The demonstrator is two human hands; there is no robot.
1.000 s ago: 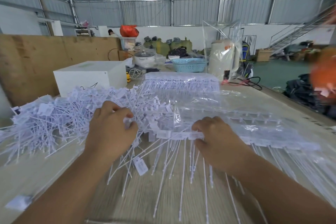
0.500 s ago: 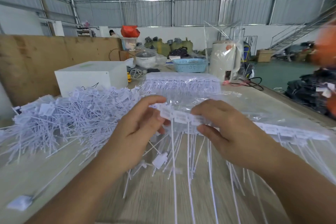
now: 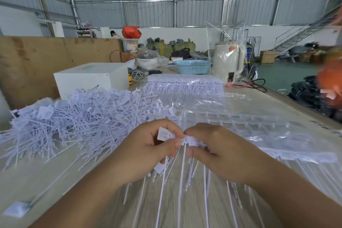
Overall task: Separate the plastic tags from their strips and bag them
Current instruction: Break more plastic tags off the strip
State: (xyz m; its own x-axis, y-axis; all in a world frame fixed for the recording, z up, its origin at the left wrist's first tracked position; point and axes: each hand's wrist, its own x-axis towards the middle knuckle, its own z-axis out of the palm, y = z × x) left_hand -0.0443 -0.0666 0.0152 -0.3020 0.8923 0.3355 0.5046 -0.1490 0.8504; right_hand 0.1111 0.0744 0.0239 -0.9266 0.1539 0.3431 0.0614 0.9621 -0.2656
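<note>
My left hand (image 3: 142, 151) pinches a single white plastic tag (image 3: 163, 134) between thumb and fingers. Right beside it, my right hand (image 3: 220, 152) grips the end of a white strip of joined tags (image 3: 194, 141), whose long thin tails hang down toward me over the table. The strip runs off to the right from a clear bag of unsplit strips (image 3: 259, 126). A big loose pile of separated tags (image 3: 74, 116) lies to the left on the wooden table (image 3: 55, 177).
A second bagged stack of strips (image 3: 183, 84) lies farther back. Behind it stand a white box (image 3: 90, 77), a blue basket (image 3: 192, 66) and a bagged white kettle (image 3: 228, 59). One stray tag (image 3: 17, 208) lies near the front left edge. A brown board (image 3: 27, 65) walls the left.
Both hands have lifted the strip off the table and drawn close together. The left hand now pinches one tag at the strip's end, tilted away from the rest.
</note>
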